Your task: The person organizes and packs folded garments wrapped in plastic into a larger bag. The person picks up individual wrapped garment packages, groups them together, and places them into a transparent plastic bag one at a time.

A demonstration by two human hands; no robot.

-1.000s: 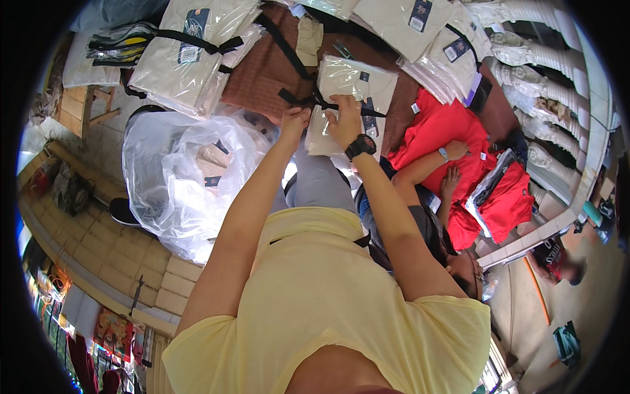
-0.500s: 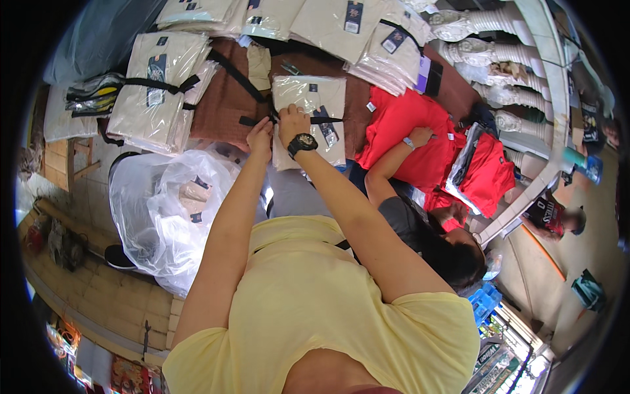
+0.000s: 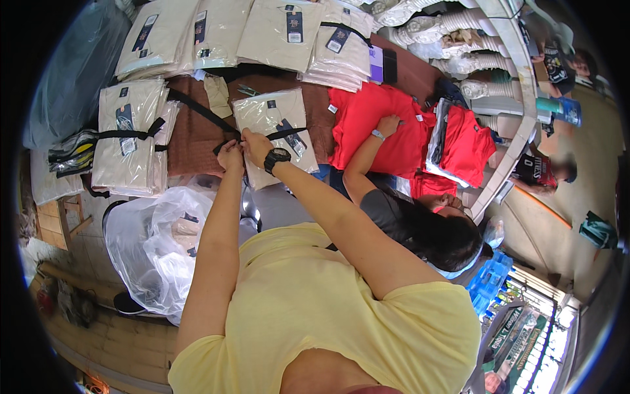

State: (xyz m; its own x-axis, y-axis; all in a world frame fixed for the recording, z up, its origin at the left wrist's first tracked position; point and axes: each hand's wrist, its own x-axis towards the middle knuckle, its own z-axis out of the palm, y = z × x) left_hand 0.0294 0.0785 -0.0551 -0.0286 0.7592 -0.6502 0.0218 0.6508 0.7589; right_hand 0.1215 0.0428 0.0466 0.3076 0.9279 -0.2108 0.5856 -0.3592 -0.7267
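A stack of folded cream shirts in clear plastic point(image 3: 270, 110) lies in front of me, slightly tilted, with a dark tag on top. Across it runs a black fabric strap point(image 3: 287, 132), whose other part trails over the brown cloth to the upper left. My left hand point(image 3: 230, 156) is closed at the stack's left edge, pinching the strap's end. Close beside it, my right hand point(image 3: 256, 148) has its fingers closed on the strap too, at the stack's left side. The fingertips' exact hold is partly hidden.
Strapped cream shirt stacks stand at left point(image 3: 125, 161) and along the back point(image 3: 279, 39). A clear plastic bag point(image 3: 147, 243) is at lower left. At right, a co-worker's hand point(image 3: 388, 125) rests on red shirts point(image 3: 357, 121). Small snips point(image 3: 248, 90) lie behind my stack.
My view has shifted, so the table appears lower and further left. Both hands have drawn together at the stack's left edge, and my right hand has come off its top with the strap.
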